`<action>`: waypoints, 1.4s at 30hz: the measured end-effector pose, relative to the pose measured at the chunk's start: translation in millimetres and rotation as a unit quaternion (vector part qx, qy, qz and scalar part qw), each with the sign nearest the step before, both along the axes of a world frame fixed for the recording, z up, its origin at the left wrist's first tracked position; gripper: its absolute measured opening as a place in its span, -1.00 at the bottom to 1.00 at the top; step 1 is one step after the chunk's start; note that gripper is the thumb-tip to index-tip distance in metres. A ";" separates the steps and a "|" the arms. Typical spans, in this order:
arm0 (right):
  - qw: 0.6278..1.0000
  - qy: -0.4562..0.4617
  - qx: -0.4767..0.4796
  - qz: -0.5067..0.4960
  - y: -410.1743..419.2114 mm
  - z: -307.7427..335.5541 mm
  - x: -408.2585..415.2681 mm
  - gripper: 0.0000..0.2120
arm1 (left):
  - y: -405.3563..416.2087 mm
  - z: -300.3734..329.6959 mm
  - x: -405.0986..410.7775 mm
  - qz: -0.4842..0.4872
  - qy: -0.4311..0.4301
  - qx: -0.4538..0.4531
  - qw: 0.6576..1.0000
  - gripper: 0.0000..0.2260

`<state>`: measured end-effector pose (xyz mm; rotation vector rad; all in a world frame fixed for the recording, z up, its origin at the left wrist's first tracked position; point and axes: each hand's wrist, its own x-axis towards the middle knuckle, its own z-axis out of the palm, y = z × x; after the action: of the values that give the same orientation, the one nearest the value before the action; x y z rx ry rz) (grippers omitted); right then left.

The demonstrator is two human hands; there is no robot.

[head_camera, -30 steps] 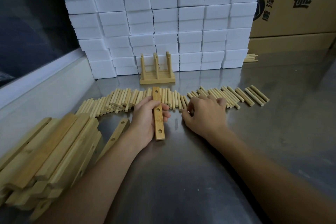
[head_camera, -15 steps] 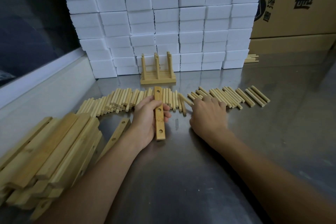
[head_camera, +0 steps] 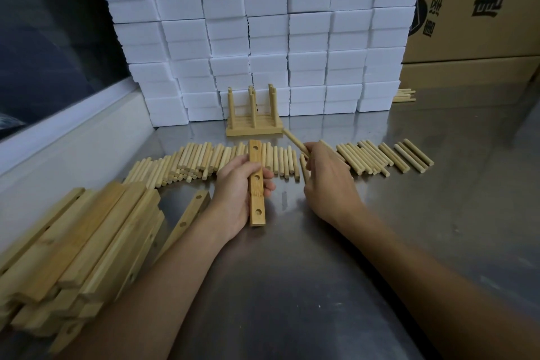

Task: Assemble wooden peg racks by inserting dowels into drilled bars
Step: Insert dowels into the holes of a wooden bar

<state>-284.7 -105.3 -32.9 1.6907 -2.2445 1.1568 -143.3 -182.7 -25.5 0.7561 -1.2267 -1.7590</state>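
Note:
My left hand (head_camera: pixel 236 193) grips a drilled wooden bar (head_camera: pixel 256 184) with three holes, held lengthwise just above the steel table (head_camera: pixel 292 286). My right hand (head_camera: pixel 327 181) pinches a dowel (head_camera: pixel 295 140) lifted at an angle, its far end pointing toward the finished rack; a second dowel (head_camera: pixel 304 172) sticks down beside the fingers. A long row of loose dowels (head_camera: pixel 204 158) lies across the table behind both hands, continuing to the right (head_camera: pixel 380 155). A finished peg rack (head_camera: pixel 254 117) with upright pegs stands at the back.
A pile of drilled bars (head_camera: pixel 73 248) fills the near left, with one bar (head_camera: pixel 187 219) lying loose beside it. White foam blocks (head_camera: pixel 263 23) are stacked at the back, cardboard boxes (head_camera: pixel 473 9) at the back right, and a few dowels (head_camera: pixel 404 95) beside them.
My right hand has lifted off the dowel row with a dowel pinched in its fingers. The left hand keeps holding the bar in the same place.

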 end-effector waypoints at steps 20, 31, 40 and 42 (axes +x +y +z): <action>0.993 -0.085 -0.060 -0.059 2.1 0.0 -3.9 -0.28 | -1.1 -4.1 0.6 -0.032 -0.018 -0.029 0.999 -0.82; 0.991 -0.043 -0.127 -0.008 1.8 -2.2 -1.3 -0.49 | -1.4 -5.7 5.7 -0.099 -0.024 -0.072 0.992 -0.67; 0.991 -0.015 -0.132 -0.007 2.0 -3.6 -3.8 -0.54 | 4.5 -7.3 3.3 -0.085 -0.061 -0.145 0.984 -0.70; 0.991 -0.002 -0.135 -0.013 2.7 -3.2 -3.5 -0.55 | 6.5 -7.4 1.8 -0.071 -0.072 -0.169 0.980 -0.68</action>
<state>-288.2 -102.5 -36.1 1.5497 -1.9971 1.3840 -141.5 -176.2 -32.9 0.6144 -1.6614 -1.5678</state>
